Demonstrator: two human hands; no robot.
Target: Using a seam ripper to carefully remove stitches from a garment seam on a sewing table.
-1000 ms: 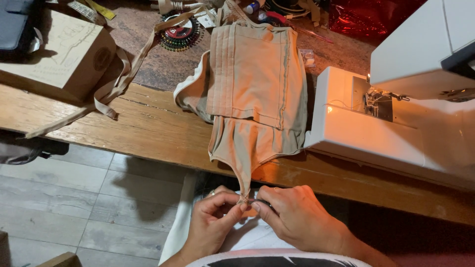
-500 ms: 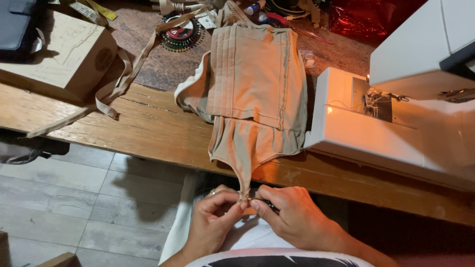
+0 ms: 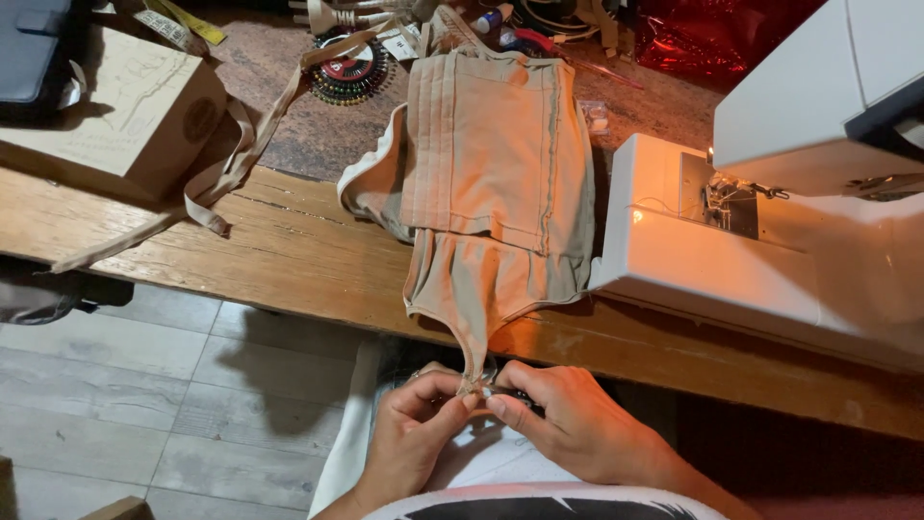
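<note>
wooden table [image 3: 289, 260], grey plank floor [image 3: 106, 385]

A garment [image 3: 496, 183] lies on the wooden table [image 3: 289, 260], its narrow lower end hanging over the near edge. Below that edge, the left hand [image 3: 414, 443] and right hand [image 3: 568, 424] meet at the garment's tip, left of and right of it respectively. A sewing machine [image 3: 770, 241] stands on the table just right of the garment, touching it. A cardboard box [image 3: 115, 106] sits at far left. A strap [image 3: 231, 164] runs between box and garment. A round pin wheel [image 3: 348, 69] lies behind the garment.
</note>
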